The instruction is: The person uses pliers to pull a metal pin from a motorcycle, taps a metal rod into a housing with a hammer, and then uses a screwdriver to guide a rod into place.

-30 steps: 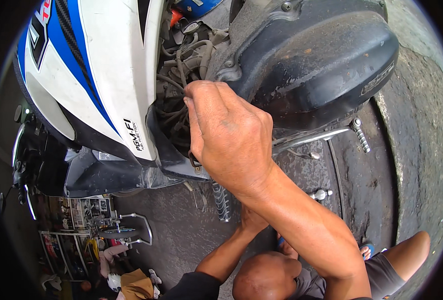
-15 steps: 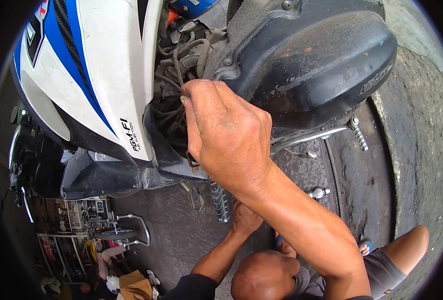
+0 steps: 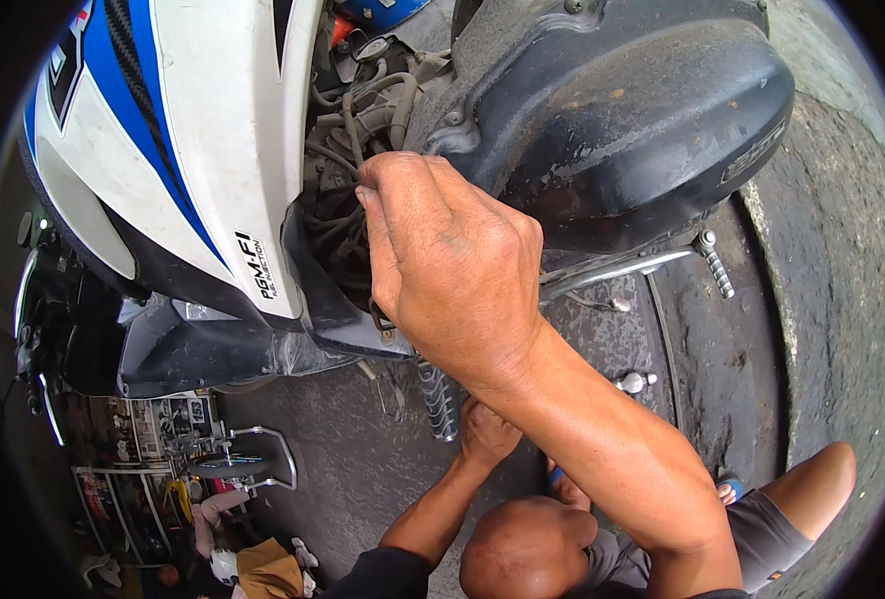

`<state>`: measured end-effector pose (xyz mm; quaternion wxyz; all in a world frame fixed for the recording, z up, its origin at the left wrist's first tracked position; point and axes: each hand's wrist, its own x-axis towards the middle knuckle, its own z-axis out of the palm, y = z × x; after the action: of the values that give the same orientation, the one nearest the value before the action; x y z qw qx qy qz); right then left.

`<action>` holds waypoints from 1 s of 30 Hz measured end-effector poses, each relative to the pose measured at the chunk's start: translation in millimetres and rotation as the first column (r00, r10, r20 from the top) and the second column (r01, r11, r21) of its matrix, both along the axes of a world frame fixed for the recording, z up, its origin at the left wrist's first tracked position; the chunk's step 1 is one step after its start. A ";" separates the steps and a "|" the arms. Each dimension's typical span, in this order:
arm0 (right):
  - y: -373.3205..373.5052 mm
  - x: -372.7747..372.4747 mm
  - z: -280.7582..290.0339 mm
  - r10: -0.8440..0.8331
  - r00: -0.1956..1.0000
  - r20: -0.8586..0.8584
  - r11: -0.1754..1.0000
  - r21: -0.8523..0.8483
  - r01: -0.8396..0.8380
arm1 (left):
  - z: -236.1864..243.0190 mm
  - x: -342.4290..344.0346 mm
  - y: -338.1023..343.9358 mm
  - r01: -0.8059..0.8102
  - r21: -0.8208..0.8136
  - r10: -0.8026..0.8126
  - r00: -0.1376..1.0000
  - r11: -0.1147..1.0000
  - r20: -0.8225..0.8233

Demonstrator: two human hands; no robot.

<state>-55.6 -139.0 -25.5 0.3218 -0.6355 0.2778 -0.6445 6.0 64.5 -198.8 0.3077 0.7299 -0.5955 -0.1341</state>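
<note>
My right hand [image 3: 452, 265] reaches across to the opening between the scooter's white-and-blue side panel [image 3: 228, 120] and its black engine-side cover [image 3: 632, 140]. Thumb and fingers are closed together in a pinch, beside hoses and cables [image 3: 400, 105]. What the fingertips hold, if anything, is hidden. Lower down, partly behind my right forearm, my left hand [image 3: 487, 434] is curled closed near the ribbed footpeg [image 3: 437, 399]. Its contents cannot be made out.
A kick lever [image 3: 652, 258] sticks out below the cover. My bent knees [image 3: 517, 549] are near the lower edge. At lower left are another person in brown clothing [image 3: 268, 571], a wheel in a metal frame [image 3: 228, 465] and racks. A concrete edge [image 3: 782, 319] runs along the right.
Almost nothing differs. The view has shifted slightly; my right hand keeps its pinch at the opening and my left stays curled by the footpeg.
</note>
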 end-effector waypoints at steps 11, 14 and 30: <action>0.5 1.1 -0.9 -0.015 1.000 -0.011 1.000 -0.009 0.015 | 10.6 -6.9 -2.0 -0.032 -0.024 0.032 0.999 0.999 -0.022; -0.9 1.9 -1.9 -0.012 1.000 0.003 1.000 -0.007 0.012 | 12.7 -7.5 -3.0 -0.025 -0.023 0.025 1.000 0.999 -0.019; 1.6 -15.4 4.8 0.083 0.991 -0.109 0.987 0.146 -0.066 | 152.4 -28.0 8.1 0.293 -0.471 -0.249 0.956 0.832 0.155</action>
<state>-71.0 -137.4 -20.6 0.3736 -0.6570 0.3172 -0.5729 -22.0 72.6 -46.4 0.4337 0.5415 -0.7201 0.0103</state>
